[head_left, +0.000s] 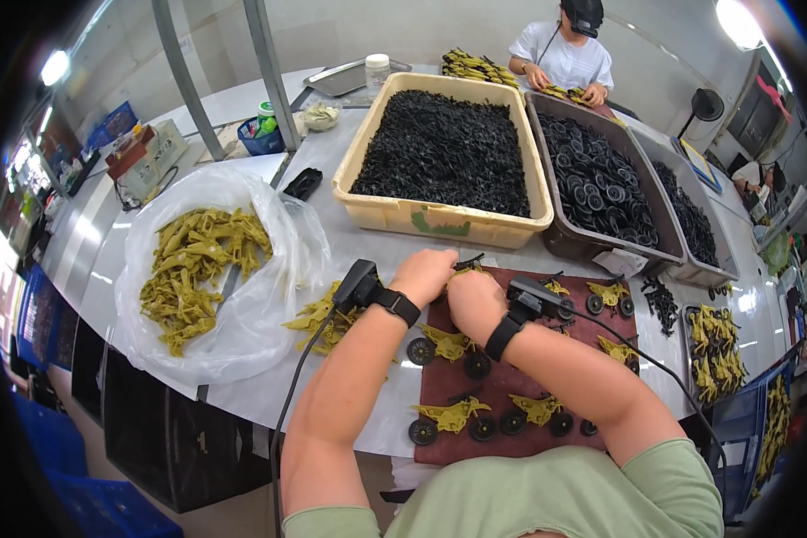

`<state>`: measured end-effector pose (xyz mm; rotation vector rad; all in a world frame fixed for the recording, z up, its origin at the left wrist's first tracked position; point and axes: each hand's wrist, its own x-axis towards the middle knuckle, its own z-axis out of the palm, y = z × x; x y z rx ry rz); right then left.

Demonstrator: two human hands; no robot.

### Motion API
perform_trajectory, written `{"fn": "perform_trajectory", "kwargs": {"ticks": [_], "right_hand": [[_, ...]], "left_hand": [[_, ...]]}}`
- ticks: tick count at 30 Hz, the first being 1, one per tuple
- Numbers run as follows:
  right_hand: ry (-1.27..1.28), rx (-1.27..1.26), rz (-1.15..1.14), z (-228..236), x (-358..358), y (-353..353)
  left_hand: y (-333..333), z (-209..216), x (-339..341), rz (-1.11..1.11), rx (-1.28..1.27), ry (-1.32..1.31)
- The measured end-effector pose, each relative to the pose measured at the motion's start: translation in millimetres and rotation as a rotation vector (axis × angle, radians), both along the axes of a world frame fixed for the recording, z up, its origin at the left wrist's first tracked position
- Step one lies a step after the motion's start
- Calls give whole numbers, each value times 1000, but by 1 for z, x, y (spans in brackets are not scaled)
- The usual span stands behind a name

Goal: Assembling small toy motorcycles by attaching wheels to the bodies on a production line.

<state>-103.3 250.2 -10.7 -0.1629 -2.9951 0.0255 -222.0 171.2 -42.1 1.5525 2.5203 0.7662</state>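
Note:
Over the red-brown mat, my left hand and my right hand are close together, both closed. They grip a toy motorcycle; only a bit of its olive-yellow body and a black part show between my fingers. Other toy motorcycles with black wheels lie in rows on the mat, such as one just below my hands and one near the front edge. Left of the mat, beside my left forearm, is a loose pile of olive-yellow motorcycle bodies.
A clear plastic bag of yellow bodies lies at left. Beyond my hands stand a cream bin of small black parts, a brown bin of black wheels and a grey bin. Another person works at the far side.

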Motion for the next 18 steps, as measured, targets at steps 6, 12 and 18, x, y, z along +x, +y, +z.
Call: {"fn": "perform_trajectory", "kwargs": {"ticks": [6,12,18], "right_hand": [[-139,-154,38,13,-4,20],[115,-653,-144,27,18,69],[141,-749,-171,20,32,85]], "left_hand": [[-2,-6,-2,29,17,-10],[-5,7,2,11,-57,39],[-8,23,6,-17,-130,93]]}}
